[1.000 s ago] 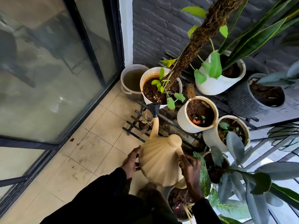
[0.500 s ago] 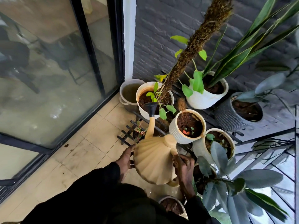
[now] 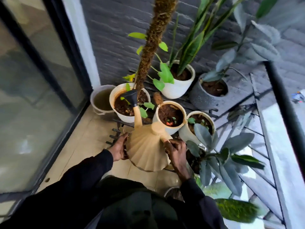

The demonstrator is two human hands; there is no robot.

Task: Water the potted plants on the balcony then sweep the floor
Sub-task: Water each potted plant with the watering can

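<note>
The person holds the beige ribbed watering can [image 3: 148,152] out low over the tiled floor [image 3: 82,146], between both hands. The left hand [image 3: 119,148] cups the can's left flank, thumb on top and fingers curled under it. The right hand [image 3: 177,152] is wrapped round the handle on the can's right side. The can tips away from them, and its long neck reaches far-left so that the black spout head [image 3: 132,96] hangs over the dark soil of the white pot [image 3: 123,117] with the moss pole [image 3: 153,47]. A bucket [image 3: 100,100] of murky water stands just left of that pot. A cream ribbed pot [image 3: 177,128] sits just beyond the can's cap, to the right of the spout.
</note>
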